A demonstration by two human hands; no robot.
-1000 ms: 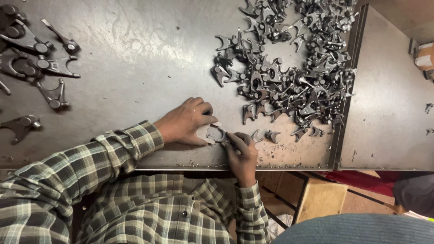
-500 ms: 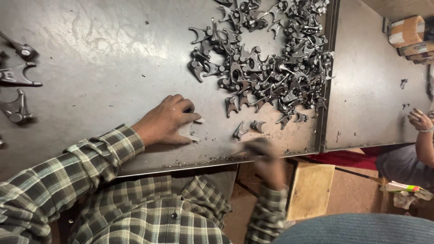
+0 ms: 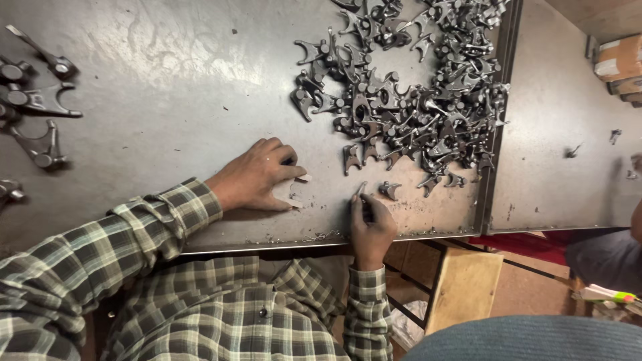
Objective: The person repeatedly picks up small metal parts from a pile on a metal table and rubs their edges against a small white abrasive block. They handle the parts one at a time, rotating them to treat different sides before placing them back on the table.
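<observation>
The left hand [image 3: 257,177] lay half curled on the tabletop [image 3: 167,73], holding nothing. The right hand [image 3: 370,224], low in the middle, pinched a small part [image 3: 361,194] below the pile [image 3: 408,93]

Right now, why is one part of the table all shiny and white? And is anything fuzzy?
In the head view, light glares off the bare metal table at upper left, washing it pale. The pile of forked metal parts looks sharp and dark. The left hand casts a soft shadow beneath it; the right hand is clear, not smeared. The picture's edges bend a little, like a wide lens.
</observation>
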